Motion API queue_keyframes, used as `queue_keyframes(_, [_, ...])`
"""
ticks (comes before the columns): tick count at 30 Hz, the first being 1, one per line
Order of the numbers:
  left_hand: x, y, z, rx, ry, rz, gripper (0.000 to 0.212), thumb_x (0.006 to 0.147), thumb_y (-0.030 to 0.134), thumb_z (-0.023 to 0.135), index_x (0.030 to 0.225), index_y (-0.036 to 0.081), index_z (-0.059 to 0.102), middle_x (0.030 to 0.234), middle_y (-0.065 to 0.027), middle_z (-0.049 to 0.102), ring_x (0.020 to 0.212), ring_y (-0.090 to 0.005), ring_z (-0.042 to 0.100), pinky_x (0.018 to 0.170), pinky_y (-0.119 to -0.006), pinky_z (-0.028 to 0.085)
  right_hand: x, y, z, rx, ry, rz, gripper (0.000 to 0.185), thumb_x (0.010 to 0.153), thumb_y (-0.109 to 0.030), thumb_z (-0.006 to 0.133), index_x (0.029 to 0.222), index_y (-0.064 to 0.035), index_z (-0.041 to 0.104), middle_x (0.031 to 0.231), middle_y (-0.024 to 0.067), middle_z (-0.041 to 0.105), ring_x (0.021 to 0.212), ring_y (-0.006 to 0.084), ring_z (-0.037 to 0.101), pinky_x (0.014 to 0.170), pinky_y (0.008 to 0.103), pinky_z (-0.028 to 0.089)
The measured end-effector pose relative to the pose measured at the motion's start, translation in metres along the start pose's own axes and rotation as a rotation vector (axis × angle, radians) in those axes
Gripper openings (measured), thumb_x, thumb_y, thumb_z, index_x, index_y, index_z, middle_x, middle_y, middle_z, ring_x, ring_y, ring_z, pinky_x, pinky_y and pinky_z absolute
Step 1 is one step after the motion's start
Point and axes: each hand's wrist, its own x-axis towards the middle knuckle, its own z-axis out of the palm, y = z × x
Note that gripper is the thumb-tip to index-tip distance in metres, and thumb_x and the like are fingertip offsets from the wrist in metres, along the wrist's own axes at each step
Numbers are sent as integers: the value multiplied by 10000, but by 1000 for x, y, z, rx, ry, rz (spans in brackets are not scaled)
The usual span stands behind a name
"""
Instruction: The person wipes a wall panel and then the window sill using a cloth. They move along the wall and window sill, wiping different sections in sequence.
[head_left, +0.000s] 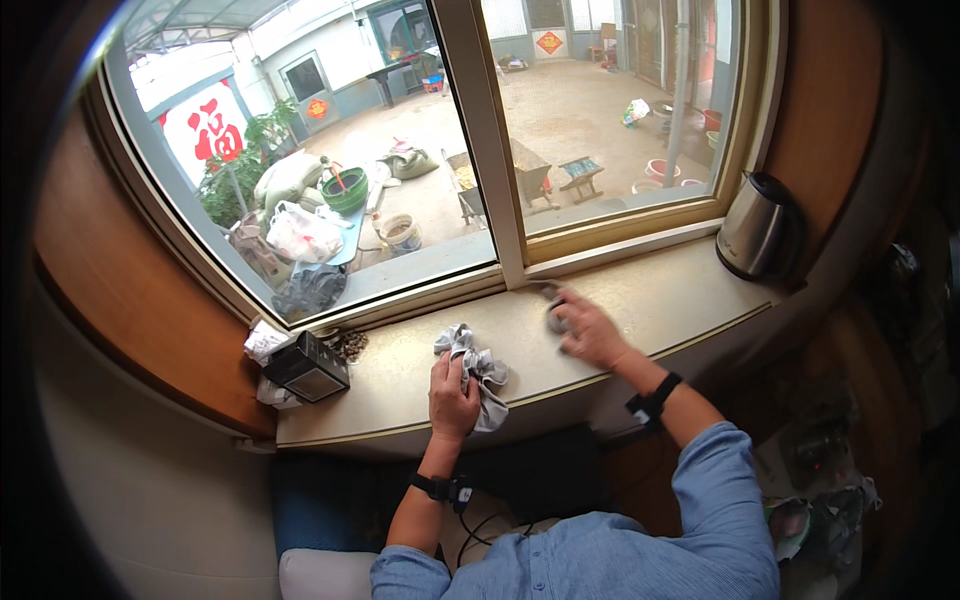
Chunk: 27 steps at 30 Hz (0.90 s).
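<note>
My left hand (452, 397) grips a crumpled light-grey cloth (491, 409) on the pale patterned windowsill (405, 397). One end of the cloth hangs at the sill's front edge. Further right, my right hand (596, 334) holds a small dark object (555, 315), blurred by motion, so its kind is unclear. A thin dark part (546, 285) extends from it towards the bottom rail of the sliding window (517, 270), close to the middle upright. Whether it touches the rail cannot be made out.
A stainless-steel electric kettle (757, 225) stands at the sill's right end. At the left end are a black box (307, 367), a crumpled white packet (266, 339) and a heap of small brown pieces (350, 346). Wooden panels (165, 285) flank the window.
</note>
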Motion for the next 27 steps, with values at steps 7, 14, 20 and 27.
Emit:
queue_keyframes(7, [3,4,-2,-19,-20,-12,404,835,61,662,1231,-8,619,1305,-267,576,1214,-445,549,1041,-485,472,-37,143,-102,-253,206,222,455,749,-205,695,1190,-107,653,1435,211,540,1307,404,521,1130,473,411])
queue_keyframes(14, [5,4,-1,0,-27,-28,403,845,78,670,1237,-6,624,1321,-268,573,1238,-442,545,1059,-480,464,-79,238,-158,-474,258,453,518,816,-282,683,1318,-181,609,1523,204,452,1359,414,455,1149,477,382])
queue_keyframes(20, [3,3,0,15,-15,-15,409,838,66,682,1236,-9,623,1305,-263,584,1228,-442,555,1055,-478,468,-75,247,-156,-502,254,458,515,843,-270,666,1338,-157,581,1519,219,450,1361,424,447,1147,482,378])
queue_keyframes(27, [4,6,-2,1,-16,-14,409,827,64,686,1223,-15,619,1296,-258,583,1216,-438,551,1045,-474,471,-59,247,-148,-571,184,608,522,905,-296,603,1398,-148,521,1541,209,426,1407,418,396,1171,492,339])
